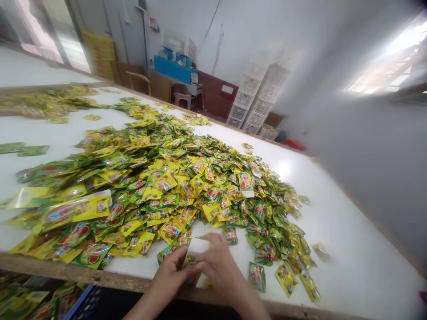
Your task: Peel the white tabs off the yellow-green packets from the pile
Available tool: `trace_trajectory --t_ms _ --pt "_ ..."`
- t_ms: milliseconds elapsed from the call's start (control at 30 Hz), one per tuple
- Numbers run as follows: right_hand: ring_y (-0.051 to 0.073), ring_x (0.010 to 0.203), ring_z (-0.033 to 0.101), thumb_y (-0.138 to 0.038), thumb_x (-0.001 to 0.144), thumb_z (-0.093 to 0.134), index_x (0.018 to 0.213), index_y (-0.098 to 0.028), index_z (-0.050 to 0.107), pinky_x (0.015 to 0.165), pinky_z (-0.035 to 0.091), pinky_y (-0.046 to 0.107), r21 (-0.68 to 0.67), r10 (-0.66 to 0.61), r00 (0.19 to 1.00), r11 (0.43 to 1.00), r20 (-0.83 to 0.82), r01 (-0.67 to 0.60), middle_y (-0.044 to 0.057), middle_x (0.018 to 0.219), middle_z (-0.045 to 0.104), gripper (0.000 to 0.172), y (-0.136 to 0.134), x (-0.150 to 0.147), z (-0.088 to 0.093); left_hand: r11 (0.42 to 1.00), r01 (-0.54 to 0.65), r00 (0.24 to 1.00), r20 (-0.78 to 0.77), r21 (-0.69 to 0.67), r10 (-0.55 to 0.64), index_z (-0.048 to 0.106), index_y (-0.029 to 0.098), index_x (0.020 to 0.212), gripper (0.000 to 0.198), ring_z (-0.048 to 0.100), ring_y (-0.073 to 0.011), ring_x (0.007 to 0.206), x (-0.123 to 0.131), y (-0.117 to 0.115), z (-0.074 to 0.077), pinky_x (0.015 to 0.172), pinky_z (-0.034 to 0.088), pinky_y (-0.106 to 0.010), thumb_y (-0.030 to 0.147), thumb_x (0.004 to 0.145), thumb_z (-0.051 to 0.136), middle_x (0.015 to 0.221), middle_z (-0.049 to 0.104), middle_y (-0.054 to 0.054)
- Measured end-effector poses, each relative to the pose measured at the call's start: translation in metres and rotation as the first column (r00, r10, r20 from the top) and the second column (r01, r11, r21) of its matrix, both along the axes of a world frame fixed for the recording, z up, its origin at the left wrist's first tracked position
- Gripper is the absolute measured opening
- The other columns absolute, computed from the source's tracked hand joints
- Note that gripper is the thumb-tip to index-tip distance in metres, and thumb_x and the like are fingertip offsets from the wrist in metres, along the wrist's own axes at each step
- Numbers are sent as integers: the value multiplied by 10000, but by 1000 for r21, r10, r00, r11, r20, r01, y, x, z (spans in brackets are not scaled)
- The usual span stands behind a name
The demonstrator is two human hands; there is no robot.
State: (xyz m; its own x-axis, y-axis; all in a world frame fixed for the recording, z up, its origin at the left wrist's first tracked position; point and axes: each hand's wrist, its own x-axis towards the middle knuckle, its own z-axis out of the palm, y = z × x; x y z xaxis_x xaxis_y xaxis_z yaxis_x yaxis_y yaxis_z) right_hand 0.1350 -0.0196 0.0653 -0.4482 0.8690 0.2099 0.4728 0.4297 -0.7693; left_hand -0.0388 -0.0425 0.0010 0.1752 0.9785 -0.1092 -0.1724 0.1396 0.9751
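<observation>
At the near edge of the table, my left hand [171,272] is closed around the side of a small carton, whose white card flap [199,246] stands up between my hands. My right hand [222,266], slightly blurred, curls its fingers over the carton's other side and flap. Much of the carton is hidden by my fingers. Just beyond lies a large heap of small yellow and green sachets [180,186] with fruit pictures. A flat yellow printed carton [78,211] rests on the heap at left. A single green sachet [256,276] lies right of my right hand.
The white tabletop [350,249] has a wooden rim. Below its front edge at left is a blue basket [82,302] beside more sachets. White crates [247,100] stand stacked against the far wall, near a blue box [173,69] and a stool [182,95].
</observation>
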Motion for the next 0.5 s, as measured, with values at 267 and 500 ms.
trace_trajectory --t_ms 267,500 --pt "126 521 513 -434 832 666 861 -170 708 479 393 223 -553 -399 877 809 -269 198 -9 635 592 269 -21 -6 -36 937 -110 991 -111 -332 77 719 225 1144 452 555 -279 1265 -19 -10 7 1091 417 -404 517 803 664 1284 676 -59" --pt "166 733 620 -326 846 680 938 -280 793 724 469 269 -220 -293 890 949 -348 226 20 785 732 153 -11 -22 -18 990 -134 958 -259 -36 120 786 250 974 356 707 -285 1022 -29 9 15 908 570 -343 483 707 749 1041 782 -42"
